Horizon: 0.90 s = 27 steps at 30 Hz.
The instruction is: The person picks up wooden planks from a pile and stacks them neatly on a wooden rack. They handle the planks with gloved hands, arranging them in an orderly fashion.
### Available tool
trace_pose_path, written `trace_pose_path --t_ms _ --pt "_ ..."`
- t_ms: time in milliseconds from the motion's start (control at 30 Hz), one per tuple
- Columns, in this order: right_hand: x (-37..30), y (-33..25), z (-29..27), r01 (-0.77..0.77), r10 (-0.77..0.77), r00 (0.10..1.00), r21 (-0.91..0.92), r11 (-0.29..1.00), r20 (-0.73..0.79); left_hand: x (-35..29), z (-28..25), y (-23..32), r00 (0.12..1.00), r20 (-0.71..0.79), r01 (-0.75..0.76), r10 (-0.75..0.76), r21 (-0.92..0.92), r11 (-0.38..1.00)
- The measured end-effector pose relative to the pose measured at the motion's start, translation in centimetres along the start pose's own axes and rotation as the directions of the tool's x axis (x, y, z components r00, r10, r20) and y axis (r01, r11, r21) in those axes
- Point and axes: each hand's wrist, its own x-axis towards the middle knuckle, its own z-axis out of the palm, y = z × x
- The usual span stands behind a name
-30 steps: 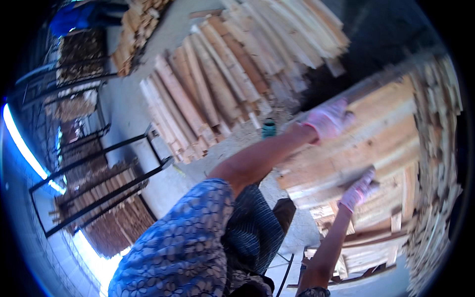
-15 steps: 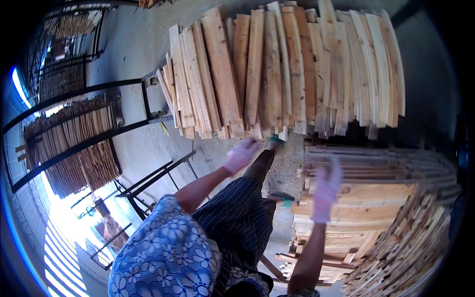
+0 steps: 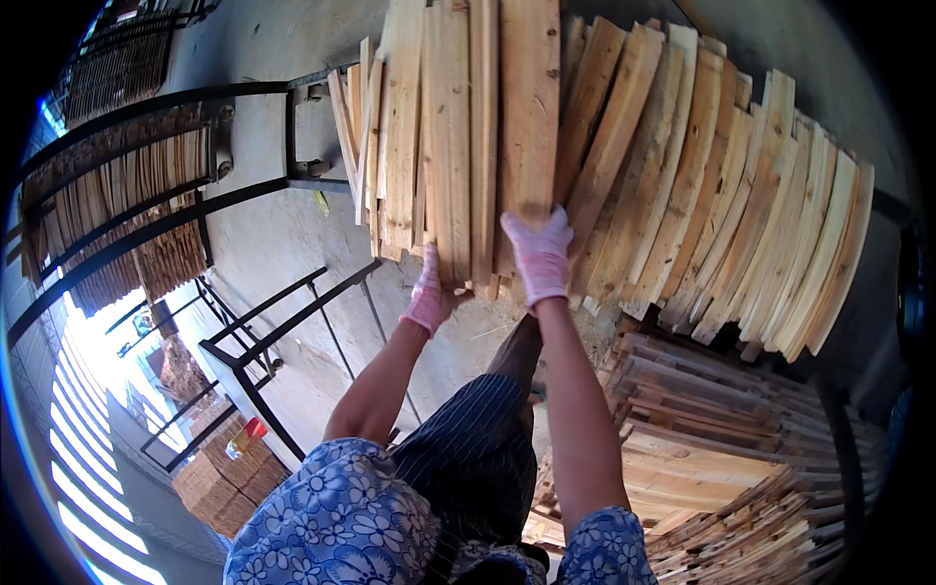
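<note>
plank stack [image 3: 682, 195]: fanned upright planks fill the upper frame
wide plank [image 3: 529, 107]: long axis runs up, away from both hands
right hand [image 3: 538, 255]: nearer, fingers wrapped on its lower end
left hand [image 3: 427, 297]: fingers curled against neighbouring plank ends

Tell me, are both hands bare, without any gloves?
No, the left hand and the right hand both wear pink gloves while they grip the ends of upright wooden planks.
</note>
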Motion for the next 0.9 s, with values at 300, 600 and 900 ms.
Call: trace_pose_path --t_ms 300,600,900 --pt "0.5 -1.2 -7.5 -0.154 -0.070 0.858 0.383 0.911 0.510 -7.1 6.5 -1.0 0.962 0.273 -0.171 0.021 0.538 0.825" --pt "-1.3 0.1 -3.4 0.198 -0.209 0.978 -0.306 0.931 -0.003 -3.5 12.4 3.0 0.933 -0.126 -0.176 0.337 0.656 0.733" --pt "-12.1 5.4 -10.4 -0.087 -0.115 0.902 0.435 0.896 0.417 -10.4 4.3 -4.0 0.952 0.305 0.022 -0.039 0.060 0.998"
